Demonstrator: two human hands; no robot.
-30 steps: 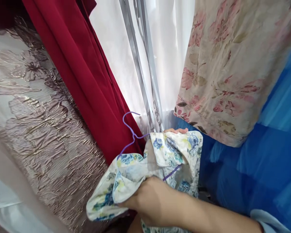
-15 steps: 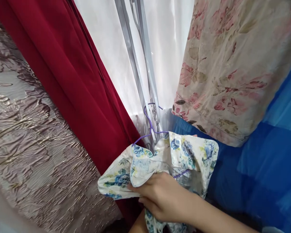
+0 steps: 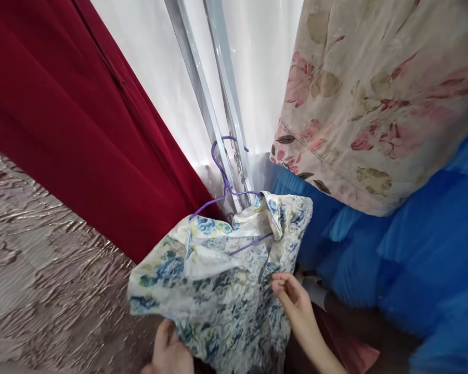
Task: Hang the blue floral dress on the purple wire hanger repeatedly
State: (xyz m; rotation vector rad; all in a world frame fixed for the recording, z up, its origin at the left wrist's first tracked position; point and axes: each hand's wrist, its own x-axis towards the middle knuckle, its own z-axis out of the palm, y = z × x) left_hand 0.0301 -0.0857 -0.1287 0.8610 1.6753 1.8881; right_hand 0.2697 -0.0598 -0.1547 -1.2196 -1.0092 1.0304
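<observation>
A white shirt (image 3: 218, 306) with blue and green flowers hangs on a purple hanger (image 3: 226, 184), its collar parted and the hanger's lower bar showing in the neck. At the front opening, my right hand (image 3: 298, 306) pinches the fabric between thumb and fingers. My left hand (image 3: 170, 349) is low by the sleeve on the left, fingers curled at the shirt's edge; some fingertips are hidden by the cloth. The hanger's hook stands upright against white metal bars (image 3: 205, 88).
A red curtain (image 3: 113, 140) slants down on the left, beside a shiny textured pinkish cloth (image 3: 54, 270). Cream floral fabric (image 3: 359, 119) hangs at the right, over blue ruffled cloth (image 3: 390, 254). White sheer fabric (image 3: 148, 57) lies behind the bars.
My right hand has moved from the collar down and right to the front opening. My left hand has come into view at lower left. The shirt hangs lower in view, more spread out.
</observation>
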